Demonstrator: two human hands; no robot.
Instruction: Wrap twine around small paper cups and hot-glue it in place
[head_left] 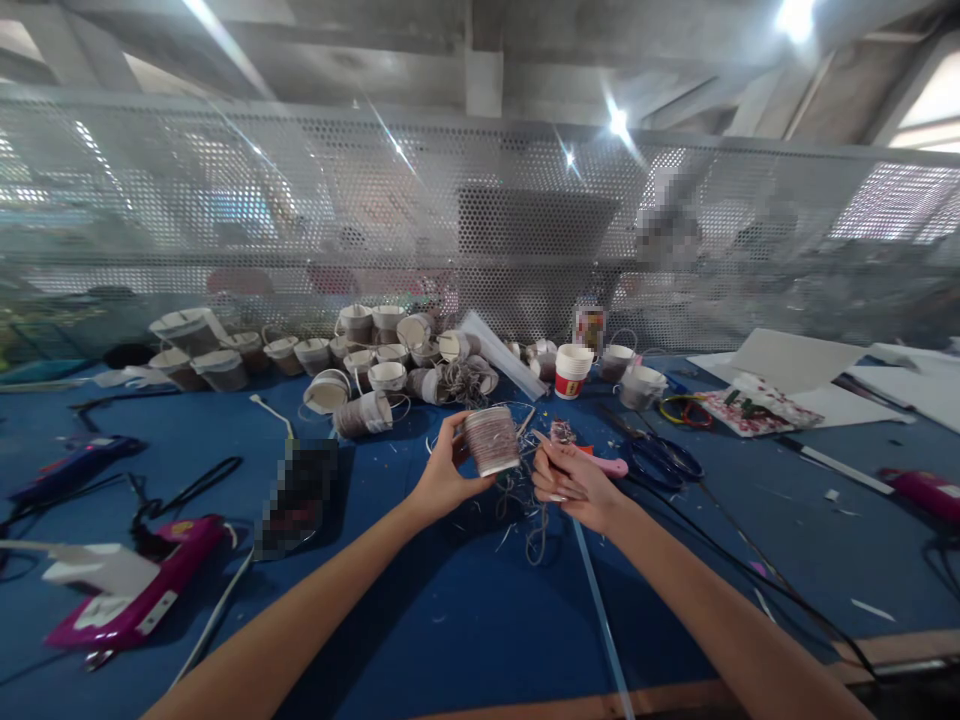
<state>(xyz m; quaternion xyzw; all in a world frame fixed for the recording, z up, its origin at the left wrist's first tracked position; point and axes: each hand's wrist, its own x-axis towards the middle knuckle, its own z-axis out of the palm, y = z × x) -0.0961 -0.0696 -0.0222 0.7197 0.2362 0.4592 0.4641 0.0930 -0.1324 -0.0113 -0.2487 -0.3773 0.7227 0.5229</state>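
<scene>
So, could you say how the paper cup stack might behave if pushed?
The paper cup stack may tip, being upright with a narrower base. Nested white rims suggest thin walls, so it's likely light and easily dented.

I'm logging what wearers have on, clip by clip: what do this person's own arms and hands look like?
The left hand and the right hand are bare, with no gloves. The forearms show no sleeves, watch or bracelet in view. Small glints show on the right hand's fingers; whether from nails or a ring is too small to tell.
</scene>
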